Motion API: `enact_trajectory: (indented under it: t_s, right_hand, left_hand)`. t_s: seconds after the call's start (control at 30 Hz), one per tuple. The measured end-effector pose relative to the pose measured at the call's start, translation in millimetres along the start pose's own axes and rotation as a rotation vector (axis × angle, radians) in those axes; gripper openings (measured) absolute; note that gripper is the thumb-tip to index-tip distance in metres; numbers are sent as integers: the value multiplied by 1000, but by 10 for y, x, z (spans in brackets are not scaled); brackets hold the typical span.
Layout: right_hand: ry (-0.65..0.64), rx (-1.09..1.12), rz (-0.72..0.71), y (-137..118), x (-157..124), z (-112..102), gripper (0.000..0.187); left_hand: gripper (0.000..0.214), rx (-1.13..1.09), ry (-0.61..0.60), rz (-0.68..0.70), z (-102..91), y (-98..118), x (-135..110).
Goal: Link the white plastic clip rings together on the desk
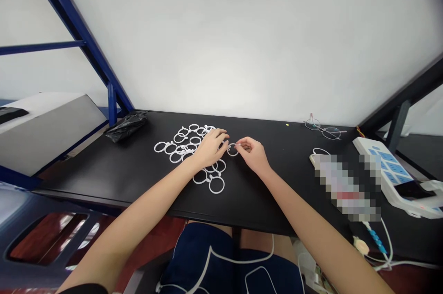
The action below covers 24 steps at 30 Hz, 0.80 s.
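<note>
Head view, small white ring (233,149) pinched between left hand (210,148) and right hand (254,153), ring pile (190,151) under left.

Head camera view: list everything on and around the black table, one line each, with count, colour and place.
white plastic rings: a loose pile, too overlapped to count, white, table centre-left, partly under the left hand
single ring: one, white, pinched between both hands
black table: one, black, across the middle
black plastic bag: one, black, far left of the table
eyeglasses: one pair, thin clear frame, far right edge
power strip: one, white with blue sockets, right side
white cables: several, white, hanging off the right front
blue steel frame: one, blue, left
white wall: behind the table
left hand: over the pile
right hand: right of the pile
</note>
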State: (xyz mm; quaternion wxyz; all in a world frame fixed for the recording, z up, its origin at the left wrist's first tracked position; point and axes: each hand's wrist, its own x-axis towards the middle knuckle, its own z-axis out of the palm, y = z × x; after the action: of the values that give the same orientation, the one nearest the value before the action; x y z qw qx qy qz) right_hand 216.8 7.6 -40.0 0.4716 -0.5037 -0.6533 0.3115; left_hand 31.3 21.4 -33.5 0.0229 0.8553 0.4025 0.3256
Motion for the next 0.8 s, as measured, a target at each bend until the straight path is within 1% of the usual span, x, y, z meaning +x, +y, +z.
enact_trajectory:
  t_s: [0.13, 0.27, 0.4, 0.53, 0.8]
  right_hand:
    - [-28, -47, 0, -17, -11, -5, 10]
    - [-62, -45, -12, -20, -7, -9, 9]
    - [-74, -36, -8, -10, -8, -6, 8]
    - [-90, -37, -6, -14, -11, -5, 9]
    - [-49, -6, 4, -16, -16, -6, 12]
  left_hand:
    - [38, 99, -94, -100, 113, -120, -33]
    - [45, 97, -171, -152, 167, -155, -49]
    - [45, 86, -181, -165, 166, -147, -46]
    - [38, 48, -178, -140, 150, -141, -39]
    - [25, -141, -160, -121, 126, -174, -14]
